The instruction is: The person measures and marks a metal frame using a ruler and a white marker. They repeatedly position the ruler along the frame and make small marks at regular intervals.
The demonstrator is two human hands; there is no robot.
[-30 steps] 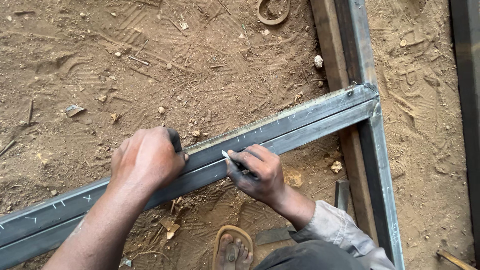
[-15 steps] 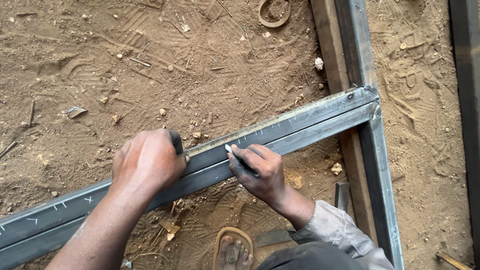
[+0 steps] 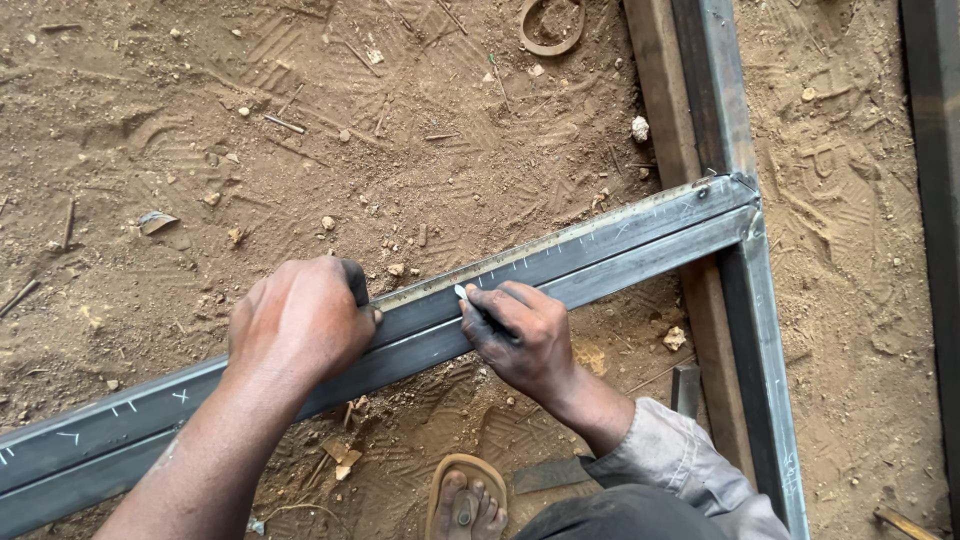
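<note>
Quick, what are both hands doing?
Left hand: closed, pressing a tape measure onto the metal bar.
Right hand: closed on a chalk piece.

Light: soft, even daylight, bright without harshness.
Shadows: faint, short ones under the left hand (image 3: 300, 320) and right hand (image 3: 520, 340).
Glare: dull sheen along the steel bar (image 3: 620, 245).
Focus: sharp across the sandy ground (image 3: 300, 130); no visible blur.

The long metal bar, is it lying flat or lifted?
Lying flat: the metal bar rests on the sandy ground, left hand pressing it.
</note>
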